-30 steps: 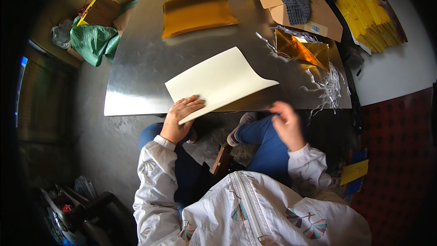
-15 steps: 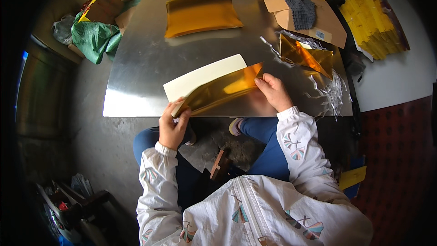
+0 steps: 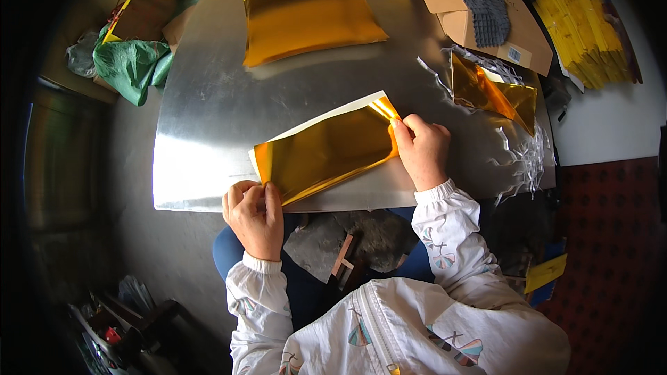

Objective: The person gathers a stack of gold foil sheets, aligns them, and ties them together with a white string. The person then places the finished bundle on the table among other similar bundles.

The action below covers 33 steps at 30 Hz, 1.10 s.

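A shiny gold foil sheet (image 3: 330, 149) stretches between my two hands at the near edge of the metal table. Beneath it lies a cream paper sheet (image 3: 326, 117), showing as a strip along the far side and at the left corner. My left hand (image 3: 254, 218) pinches the foil's near left corner between thumb and fingers. At the right end, my right hand (image 3: 422, 149) grips the foil's edge, thumb on top. The foil covers most of the cream sheet and its near edge curls up slightly.
A stack of gold foil sheets (image 3: 313, 17) lies farther back on the metal table (image 3: 201, 118). To the right are crumpled gold foil (image 3: 497, 94), white shredded strips (image 3: 524, 160) and a cardboard piece (image 3: 451, 24) with a grey knitted cloth (image 3: 481, 10). Yellow bundles (image 3: 580, 35) sit at far right.
The foil has come down flatter over the cream sheet, covering most of it. My left hand has moved down and slightly left along with the foil's corner. The view has shifted a little.
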Each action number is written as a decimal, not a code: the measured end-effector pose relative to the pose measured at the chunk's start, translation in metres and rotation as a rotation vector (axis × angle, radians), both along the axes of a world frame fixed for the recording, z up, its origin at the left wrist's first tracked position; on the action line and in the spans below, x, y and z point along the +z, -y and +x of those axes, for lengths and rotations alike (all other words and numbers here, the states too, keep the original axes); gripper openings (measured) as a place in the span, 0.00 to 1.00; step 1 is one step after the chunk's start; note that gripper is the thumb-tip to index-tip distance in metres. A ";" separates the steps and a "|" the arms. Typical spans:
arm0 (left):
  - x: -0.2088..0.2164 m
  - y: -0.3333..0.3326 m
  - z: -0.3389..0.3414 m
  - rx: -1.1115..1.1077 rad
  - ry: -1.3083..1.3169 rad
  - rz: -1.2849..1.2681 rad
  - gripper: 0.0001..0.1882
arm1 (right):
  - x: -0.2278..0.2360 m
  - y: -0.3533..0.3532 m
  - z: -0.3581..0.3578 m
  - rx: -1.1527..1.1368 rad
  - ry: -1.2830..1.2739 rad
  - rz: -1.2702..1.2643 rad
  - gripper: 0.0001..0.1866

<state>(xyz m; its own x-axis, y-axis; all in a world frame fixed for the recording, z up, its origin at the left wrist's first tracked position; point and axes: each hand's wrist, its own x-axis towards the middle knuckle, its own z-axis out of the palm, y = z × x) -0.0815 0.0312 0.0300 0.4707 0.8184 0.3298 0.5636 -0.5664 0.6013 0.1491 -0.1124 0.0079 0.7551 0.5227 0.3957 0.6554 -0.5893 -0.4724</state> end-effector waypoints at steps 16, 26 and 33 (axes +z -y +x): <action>0.003 -0.002 0.012 0.039 -0.247 0.127 0.10 | 0.010 -0.005 0.012 0.091 -0.224 0.122 0.13; 0.005 -0.004 0.012 0.058 -0.287 0.039 0.13 | 0.006 -0.015 0.008 0.033 -0.087 -0.009 0.11; 0.007 -0.006 0.014 0.066 -0.299 -0.004 0.15 | 0.003 -0.015 0.008 0.014 -0.090 -0.009 0.12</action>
